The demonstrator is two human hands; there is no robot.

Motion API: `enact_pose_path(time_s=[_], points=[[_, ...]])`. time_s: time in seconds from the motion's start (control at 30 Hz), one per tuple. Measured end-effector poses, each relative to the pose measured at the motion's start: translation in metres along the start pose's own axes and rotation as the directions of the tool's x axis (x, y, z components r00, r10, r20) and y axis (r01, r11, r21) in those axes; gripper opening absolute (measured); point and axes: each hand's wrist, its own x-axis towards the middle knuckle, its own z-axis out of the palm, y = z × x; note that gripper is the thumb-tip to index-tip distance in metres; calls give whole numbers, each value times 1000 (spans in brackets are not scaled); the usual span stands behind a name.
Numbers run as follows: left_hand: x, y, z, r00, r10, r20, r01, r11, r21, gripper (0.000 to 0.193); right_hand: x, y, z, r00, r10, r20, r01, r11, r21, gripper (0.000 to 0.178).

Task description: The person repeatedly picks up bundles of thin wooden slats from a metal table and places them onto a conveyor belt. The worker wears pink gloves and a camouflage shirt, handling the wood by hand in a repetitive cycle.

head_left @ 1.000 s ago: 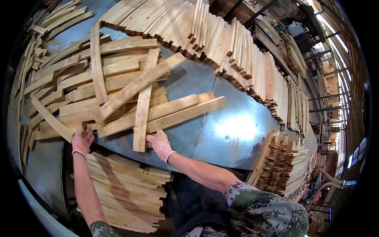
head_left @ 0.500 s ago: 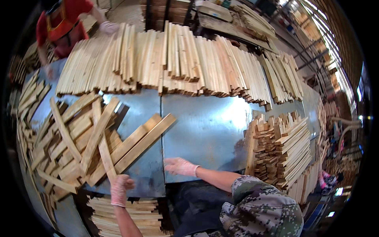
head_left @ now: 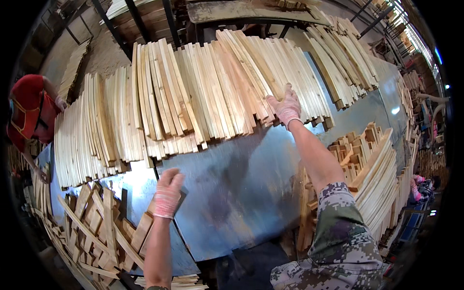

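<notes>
My right hand (head_left: 287,107), in a pinkish-white glove, reaches over the table to the near ends of a long row of pale wooden strips (head_left: 203,92). Its thumb and fingers are spread over several strip ends, touching them; no firm grip shows. My left hand (head_left: 169,189), gloved alike and slightly blurred, hovers over the metal-topped table (head_left: 227,193) with loosely bent fingers and nothing visible in it. Beside it, a jumbled heap of wooden pieces (head_left: 110,227) lies at the left, partly hidden by my left forearm.
At the right stands a stack of wooden strips (head_left: 382,186). Another bundle (head_left: 338,65) lies at the back right. A person in red (head_left: 31,108) works at the far left, one hand by the row's end. Dark posts (head_left: 137,21) rise behind the table.
My right hand has moved from the table's near edge forward to the row of strips. The left hand has risen away from the heap's near side. My view has shifted right and forward.
</notes>
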Motion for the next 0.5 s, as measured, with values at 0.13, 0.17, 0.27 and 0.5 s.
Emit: enact_pose_path(time_s=[0.13, 0.17, 0.27, 0.5], points=[[23, 65, 100, 924, -48, 379, 86, 993, -83, 44, 33, 18, 7, 947, 47, 317, -89, 989, 117, 103], [33, 74, 126, 921, -27, 388, 64, 995, -82, 52, 28, 12, 7, 960, 23, 278, -58, 991, 118, 102], [83, 71, 204, 917, 81, 391, -96, 995, 19, 82, 28, -5, 6, 962, 19, 271, -39, 997, 70, 106], [135, 101, 286, 943, 49, 328, -120, 972, 201, 81, 33, -53, 6, 911, -59, 408, 43, 998, 48, 125]])
